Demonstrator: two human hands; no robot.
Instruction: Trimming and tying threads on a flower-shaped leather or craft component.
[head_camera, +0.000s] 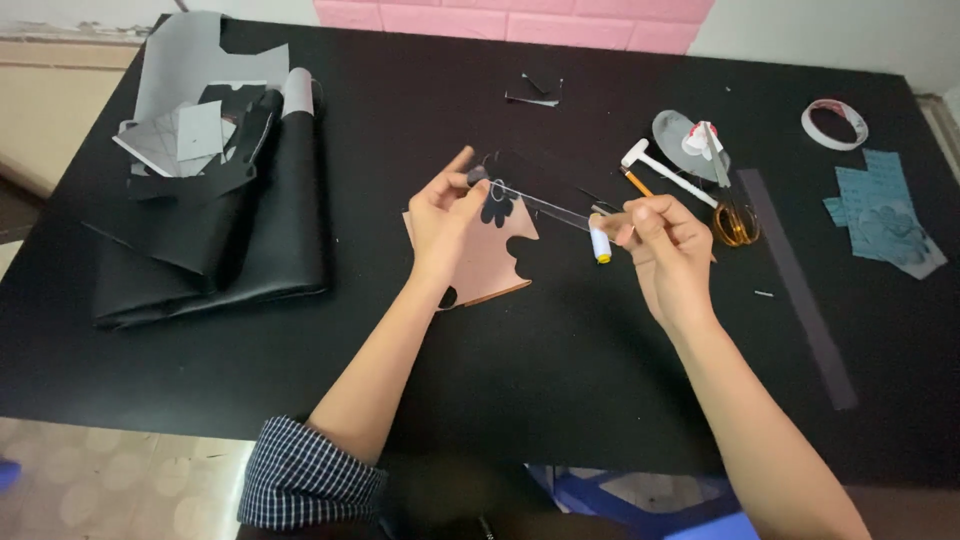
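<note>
My left hand (447, 208) and right hand (662, 232) each pinch one end of a clear strip (540, 204), its long axis spanning them above mid-bench (pink card (485, 262) beneath).

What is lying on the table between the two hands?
In the head view, a clear ruler spans from the left hand toward the right hand, with a small white thread spool beside the right hand.

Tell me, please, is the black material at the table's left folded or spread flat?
Folded: the black material lies doubled in layers, with stacked edges showing along its near side.
</note>
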